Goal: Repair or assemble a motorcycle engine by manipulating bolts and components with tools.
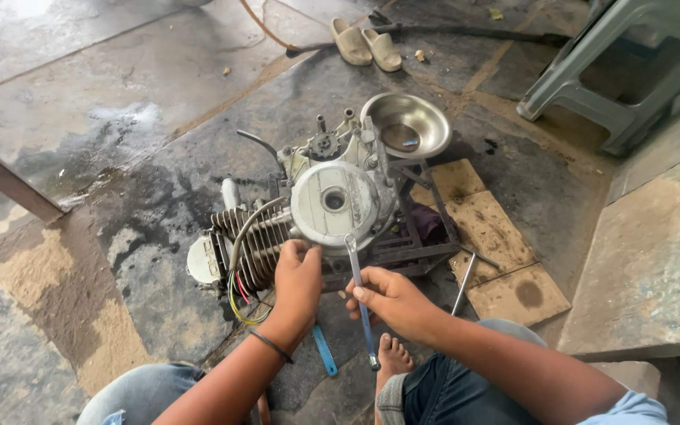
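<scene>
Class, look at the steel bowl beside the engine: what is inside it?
Inside the steel bowl one small bluish part lies near the bottom; the rest of the inner surface shows bare metal. Its near rim is partly hidden by the engine, so anything there cannot be seen.

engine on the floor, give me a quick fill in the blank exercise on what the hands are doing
1. The right hand holds a ____ against the round engine cover.
2. The left hand rests on the engine's finned ____.
3. Behind the engine sits an empty steel ____.

Missing words: spanner; cylinder; bowl
</scene>
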